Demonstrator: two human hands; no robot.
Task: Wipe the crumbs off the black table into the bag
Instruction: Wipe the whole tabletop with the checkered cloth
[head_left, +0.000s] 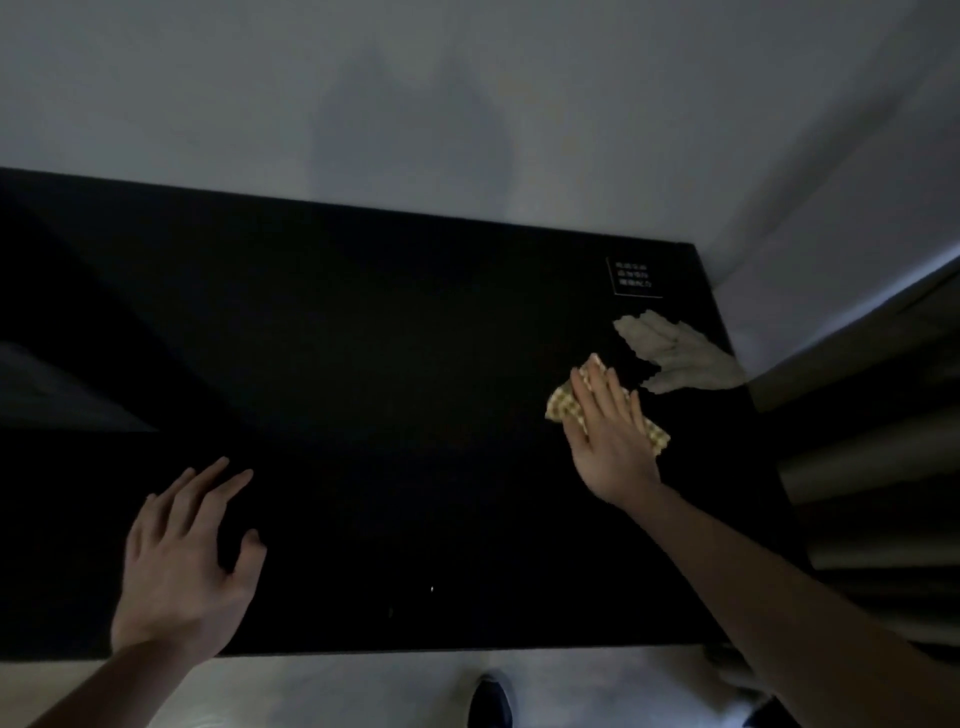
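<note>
The black table fills the middle of the head view. My right hand lies flat, fingers together, on a yellow checked cloth near the table's right side. Just beyond the cloth, a pale crumpled bag lies at the right edge of the table. My left hand rests on the near left part of the table, fingers spread, holding nothing. A couple of tiny pale crumbs show near the front edge.
A small white-lined printed label marks the table's far right corner. A pale wall stands behind the table. Grey slatted surfaces lie to the right. My dark shoe shows on the light floor below the front edge.
</note>
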